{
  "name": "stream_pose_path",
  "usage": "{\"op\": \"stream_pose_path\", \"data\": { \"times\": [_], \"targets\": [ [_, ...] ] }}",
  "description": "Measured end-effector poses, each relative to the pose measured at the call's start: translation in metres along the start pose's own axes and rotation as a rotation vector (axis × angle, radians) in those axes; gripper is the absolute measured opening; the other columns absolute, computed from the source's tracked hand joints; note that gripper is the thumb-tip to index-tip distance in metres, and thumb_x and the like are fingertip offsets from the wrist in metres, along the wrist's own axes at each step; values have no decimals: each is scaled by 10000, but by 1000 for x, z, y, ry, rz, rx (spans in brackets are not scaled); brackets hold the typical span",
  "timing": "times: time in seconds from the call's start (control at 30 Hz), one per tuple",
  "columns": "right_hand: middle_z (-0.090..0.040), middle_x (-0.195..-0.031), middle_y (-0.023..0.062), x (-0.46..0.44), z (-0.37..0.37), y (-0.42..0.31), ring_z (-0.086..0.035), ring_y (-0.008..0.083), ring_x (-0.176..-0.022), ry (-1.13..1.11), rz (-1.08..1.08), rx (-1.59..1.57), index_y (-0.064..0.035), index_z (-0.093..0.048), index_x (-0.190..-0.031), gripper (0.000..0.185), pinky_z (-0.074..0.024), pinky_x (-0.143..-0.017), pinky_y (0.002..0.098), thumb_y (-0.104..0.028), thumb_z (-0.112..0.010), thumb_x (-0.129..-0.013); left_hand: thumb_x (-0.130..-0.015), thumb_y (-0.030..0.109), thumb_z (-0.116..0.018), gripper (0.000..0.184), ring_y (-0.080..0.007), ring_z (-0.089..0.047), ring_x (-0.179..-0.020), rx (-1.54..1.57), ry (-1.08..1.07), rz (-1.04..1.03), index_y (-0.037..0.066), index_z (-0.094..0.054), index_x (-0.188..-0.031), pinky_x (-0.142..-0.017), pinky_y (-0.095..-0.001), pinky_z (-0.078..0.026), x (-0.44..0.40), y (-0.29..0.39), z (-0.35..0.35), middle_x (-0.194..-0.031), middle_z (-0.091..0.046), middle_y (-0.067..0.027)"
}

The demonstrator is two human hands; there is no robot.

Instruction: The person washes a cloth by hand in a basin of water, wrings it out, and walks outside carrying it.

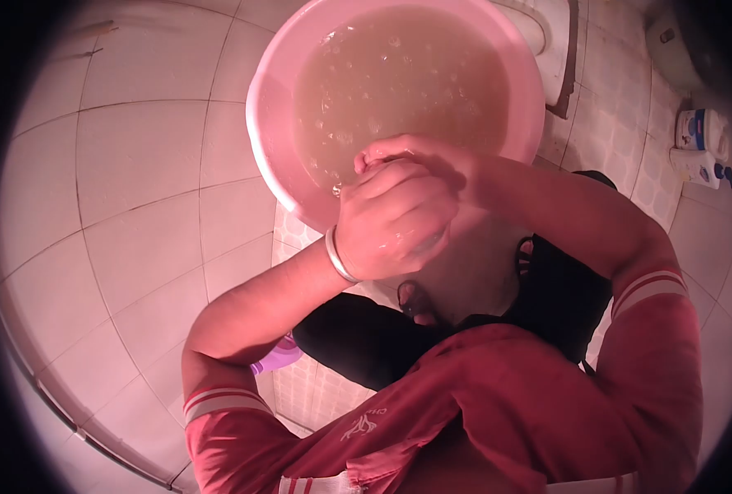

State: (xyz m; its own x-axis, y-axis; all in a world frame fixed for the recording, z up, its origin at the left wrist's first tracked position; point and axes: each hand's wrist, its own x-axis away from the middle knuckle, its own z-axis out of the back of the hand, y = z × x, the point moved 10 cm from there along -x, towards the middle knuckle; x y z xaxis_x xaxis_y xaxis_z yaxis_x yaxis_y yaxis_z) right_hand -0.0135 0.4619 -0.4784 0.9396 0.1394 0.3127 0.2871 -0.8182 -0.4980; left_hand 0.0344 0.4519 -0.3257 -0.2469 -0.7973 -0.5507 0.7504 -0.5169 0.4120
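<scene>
My left hand point(395, 218), with a silver bangle point(340, 255) at the wrist, is closed and pressed against my right hand. Its wet fingers are bent over, and the palm is hidden. Just beyond it, my right hand point(407, 150) curls in from the right, largely covered by the left. Whether anything lies between the two hands cannot be seen. Both are above the near rim of a large pink basin point(274, 107). Cloudy brownish water point(407, 78) with bubbles on its surface fills much of the basin.
Pale tiles point(139, 156) cover the left side. Two white bottles, one with a printed label point(702, 132) and one with a blue pump point(699, 167), stand at the right. A purple object point(278, 354) is partly hidden near my left arm. My feet are below the basin.
</scene>
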Motion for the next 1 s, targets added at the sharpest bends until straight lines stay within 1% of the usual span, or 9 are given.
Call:
{"op": "stream_pose_path", "data": {
  "times": [0.17, 0.3, 0.37, 0.5, 0.6, 0.73, 0.8, 0.93, 1.0],
  "targets": [
    [-518, -802, -32, -2, -3, 47, -478, 57, -798, -157, -200, -161, -73, -538, -901, 124, -393, -763, 251, -188, -491, -899, -512, 83, -718, 261, -233, -592, -748, -7, -213, 27, 58, -613, -750, -610, -332, -493, 7, 10, -27, -812, -587, -58],
    [-546, -736, -17, -10, -7, 47, -506, 84, -695, -260, 7, 265, -113, -577, -786, 139, -403, -650, 260, -226, -532, -854, -497, 148, -648, 273, -214, -566, -721, 65, -294, -109, 53, -588, -745, -655, -344, -490, 17, 36, -48, -765, -546, -50],
    [-532, -818, -55, -10, 7, 73, -465, 55, -837, -164, -225, 345, -91, -576, -933, 165, -368, -770, 221, -218, -479, -892, -492, 176, -616, 286, -213, -555, -706, 79, -304, -144, 53, -584, -747, -678, -343, -491, 22, 42, -55, -744, -527, -48],
    [-575, -855, -38, -16, 14, 82, -484, 56, -852, -115, -153, 710, -72, -617, -963, 224, -386, -762, 243, -198, -468, -853, -507, 272, -533, 322, -222, -518, -672, 165, -458, -203, 58, -554, -747, -722, -355, -484, 41, 51, -82, -702, -473, -53],
    [-595, -838, -27, -11, 36, 100, -518, 74, -852, 70, -442, 473, -74, -629, -1001, 267, -394, -757, 250, -230, -477, -846, -526, 285, -546, 319, -223, -532, -705, 181, -507, -215, 76, -525, -767, -729, -343, -470, 54, 46, -98, -760, -492, -51],
    [-590, -769, -36, -4, 48, 98, -529, 84, -797, 146, -465, 577, -78, -641, -1009, 293, -399, -720, 256, -265, -495, -837, -548, 280, -551, 301, -220, -538, -726, 135, -562, -251, 77, -532, -769, -738, -344, -468, 63, 44, -110, -770, -503, -49],
    [-501, -632, -30, -15, 32, 81, -453, 110, -646, -14, -125, 679, -87, -578, -677, 235, -362, -664, 256, -269, -516, -812, -569, 265, -550, 277, -216, -544, -743, 107, -580, -309, 77, -534, -772, -742, -347, -469, 69, 45, -117, -781, -512, -47],
    [-498, -599, -15, -1, 67, 99, -460, 124, -596, 247, -401, 459, -75, -592, -680, 235, -388, -625, 265, -264, -537, -809, -598, 246, -554, 242, -213, -543, -753, 171, -494, -294, 79, -535, -772, -764, -354, -471, 69, 36, -117, -782, -507, -41],
    [-559, -682, -30, 0, 83, 86, -541, 96, -658, 257, -422, 579, -22, -616, -989, 283, -427, -614, 262, -254, -521, -857, -621, 218, -552, 217, -214, -551, -765, 226, -475, -366, 81, -548, -790, -804, -365, -470, 57, 33, -110, -799, -517, -43]
  ]
}}
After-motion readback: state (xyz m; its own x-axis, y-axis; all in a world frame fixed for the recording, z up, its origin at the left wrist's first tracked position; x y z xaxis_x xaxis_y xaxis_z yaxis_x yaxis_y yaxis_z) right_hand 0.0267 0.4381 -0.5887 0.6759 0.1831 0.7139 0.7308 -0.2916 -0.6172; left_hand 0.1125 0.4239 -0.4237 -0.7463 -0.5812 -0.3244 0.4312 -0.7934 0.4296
